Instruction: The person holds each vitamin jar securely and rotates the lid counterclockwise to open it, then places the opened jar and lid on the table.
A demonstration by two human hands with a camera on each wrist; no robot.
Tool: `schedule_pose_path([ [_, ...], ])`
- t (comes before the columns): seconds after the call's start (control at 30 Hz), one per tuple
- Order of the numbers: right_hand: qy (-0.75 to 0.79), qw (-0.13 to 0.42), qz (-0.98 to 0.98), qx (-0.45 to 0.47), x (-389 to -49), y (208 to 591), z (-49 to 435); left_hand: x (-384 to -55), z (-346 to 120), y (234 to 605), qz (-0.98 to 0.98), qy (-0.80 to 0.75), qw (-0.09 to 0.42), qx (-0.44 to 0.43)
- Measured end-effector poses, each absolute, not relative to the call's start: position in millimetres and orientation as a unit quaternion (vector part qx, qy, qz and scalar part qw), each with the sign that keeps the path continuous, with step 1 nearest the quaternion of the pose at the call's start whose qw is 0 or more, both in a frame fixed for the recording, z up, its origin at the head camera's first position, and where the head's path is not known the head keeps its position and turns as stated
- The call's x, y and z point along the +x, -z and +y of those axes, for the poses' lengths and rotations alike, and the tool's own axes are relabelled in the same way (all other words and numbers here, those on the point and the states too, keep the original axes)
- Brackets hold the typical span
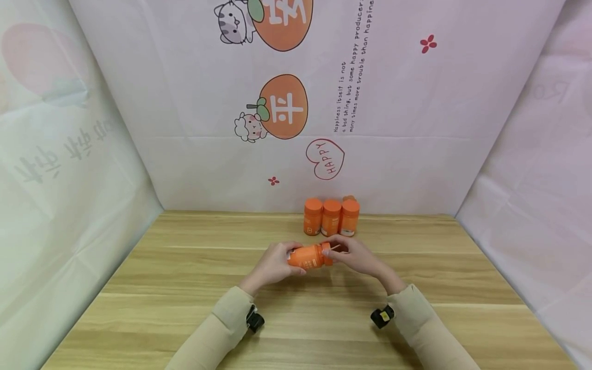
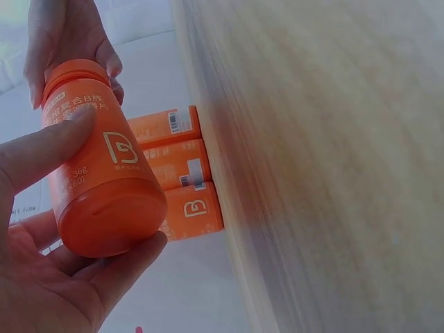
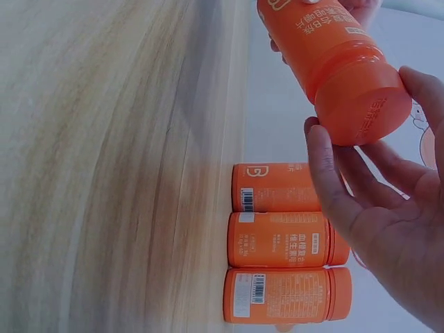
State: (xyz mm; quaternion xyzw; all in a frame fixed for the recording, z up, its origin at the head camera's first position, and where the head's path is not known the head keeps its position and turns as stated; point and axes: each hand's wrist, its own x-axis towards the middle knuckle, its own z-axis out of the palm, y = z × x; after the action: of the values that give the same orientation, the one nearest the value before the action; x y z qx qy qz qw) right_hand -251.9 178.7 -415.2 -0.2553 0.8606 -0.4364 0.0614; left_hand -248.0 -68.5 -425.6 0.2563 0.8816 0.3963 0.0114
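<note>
An orange pill bottle [image 1: 305, 257], with white print, lies tilted nearly sideways in the air over the table. My left hand [image 1: 274, 264] grips its body near the base, the thumb across the label and fingers behind and beneath. The smooth bottom faces the left wrist camera. Around the orange screw cap [image 3: 364, 104] at the other end, my right hand [image 1: 358, 256] holds on with thumb and fingertips. Its cap is seated on the neck in the right wrist view.
Three similar orange bottles [image 1: 331, 218] stand upright in a row at the back of the wooden table [image 1: 222, 293], just beyond my hands. A printed white cloth [image 1: 393, 169] hangs behind them, and pale cloth walls flank both sides.
</note>
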Motion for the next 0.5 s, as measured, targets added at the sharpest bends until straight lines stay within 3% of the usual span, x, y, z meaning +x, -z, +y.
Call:
schedule_pose_path([
  [0.5,0.479,0.04,0.844,-0.24,-252.3,416.2,181.5,-250.0,-68.0,425.5,0.863,-0.441,0.006,0.249],
])
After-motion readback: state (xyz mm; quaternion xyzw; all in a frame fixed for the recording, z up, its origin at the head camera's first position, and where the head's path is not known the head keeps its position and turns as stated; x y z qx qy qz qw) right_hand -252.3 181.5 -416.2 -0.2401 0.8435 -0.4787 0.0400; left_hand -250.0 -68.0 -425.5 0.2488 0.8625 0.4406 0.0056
